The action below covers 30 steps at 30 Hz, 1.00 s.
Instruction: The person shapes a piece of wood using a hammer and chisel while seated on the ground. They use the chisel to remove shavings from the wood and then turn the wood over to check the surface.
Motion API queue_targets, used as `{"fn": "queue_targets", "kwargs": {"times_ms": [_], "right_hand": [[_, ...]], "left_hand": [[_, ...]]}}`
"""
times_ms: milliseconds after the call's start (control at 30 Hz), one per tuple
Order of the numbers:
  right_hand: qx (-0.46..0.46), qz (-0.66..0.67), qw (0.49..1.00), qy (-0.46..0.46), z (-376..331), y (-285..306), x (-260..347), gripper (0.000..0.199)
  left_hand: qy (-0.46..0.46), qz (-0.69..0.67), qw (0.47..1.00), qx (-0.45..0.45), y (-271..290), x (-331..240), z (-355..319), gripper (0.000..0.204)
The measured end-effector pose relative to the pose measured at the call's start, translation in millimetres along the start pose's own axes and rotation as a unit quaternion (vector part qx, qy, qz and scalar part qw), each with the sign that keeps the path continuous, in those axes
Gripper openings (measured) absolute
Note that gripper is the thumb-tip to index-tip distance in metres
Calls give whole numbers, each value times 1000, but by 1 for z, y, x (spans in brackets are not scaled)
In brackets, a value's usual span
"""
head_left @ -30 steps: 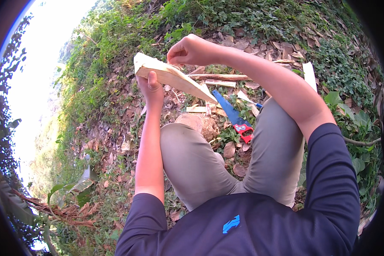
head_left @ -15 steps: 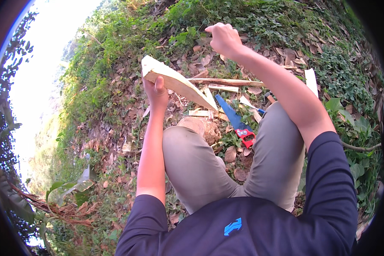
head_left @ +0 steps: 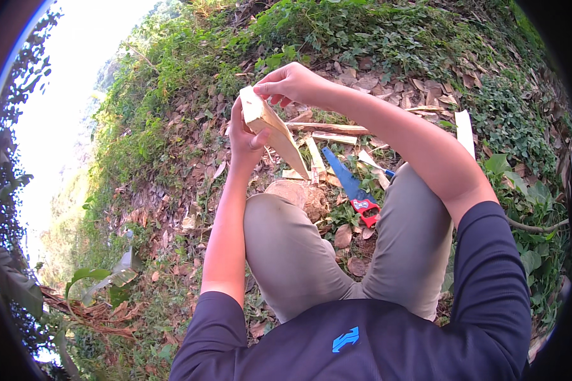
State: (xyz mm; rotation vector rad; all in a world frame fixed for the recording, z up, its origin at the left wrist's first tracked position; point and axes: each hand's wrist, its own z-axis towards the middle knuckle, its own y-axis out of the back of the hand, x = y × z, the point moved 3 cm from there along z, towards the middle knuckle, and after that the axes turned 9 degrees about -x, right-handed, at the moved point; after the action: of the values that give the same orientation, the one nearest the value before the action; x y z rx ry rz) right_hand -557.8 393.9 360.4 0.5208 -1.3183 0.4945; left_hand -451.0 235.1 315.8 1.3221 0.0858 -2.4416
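A pale, freshly cut piece of wood (head_left: pixel 274 127) is held up in front of my knees, its blunt end raised and its narrow end slanting down to the right. My left hand (head_left: pixel 246 138) is wrapped around its upper part, with the thumb across the near face. At the raised end, the bent fingers of my right hand (head_left: pixel 291 84) pinch the top edge; whether a small sliver is between them is too fine to tell. Below the wood, a round log stump (head_left: pixel 288 190) stands just past my left knee. A handsaw (head_left: pixel 346 178) with a blue blade and red handle lies between my knees.
Split sticks (head_left: pixel 327 127) and wood offcuts (head_left: pixel 314 155) lie beyond the stump. A pale board (head_left: pixel 464 132) stands out past my right knee, partly hidden by my arm. Dry leaves cover the ground, with green undergrowth (head_left: pixel 356 28) at the far side.
My right hand has come down and left from the air, where it was away from the wood, to the raised end. The wood has shifted right and tilted more steeply in my left hand.
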Motion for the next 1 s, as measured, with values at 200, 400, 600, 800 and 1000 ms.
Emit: {"fn": "queue_targets", "kwargs": {"times_ms": [200,400,600,800,1000], "right_hand": [[-60,36,995,-78,-3,4,-2,28],[-50,61,995,-53,0,0,-1,23],[-52,-136,988,-42,-8,-12,1,21],[-149,-428,891,0,-9,16,-11,24],[-227,-635,722,151,-12,34,9,27]], "left_hand": [[40,-27,998,27,-2,0,-1,117],[14,-17,1000,18,-5,-4,-1,116],[-5,-32,999,4,-1,-6,-5,114],[-9,17,1000,13,-3,-1,-4,115],[21,-30,999,15,-3,-1,-4,116]]}}
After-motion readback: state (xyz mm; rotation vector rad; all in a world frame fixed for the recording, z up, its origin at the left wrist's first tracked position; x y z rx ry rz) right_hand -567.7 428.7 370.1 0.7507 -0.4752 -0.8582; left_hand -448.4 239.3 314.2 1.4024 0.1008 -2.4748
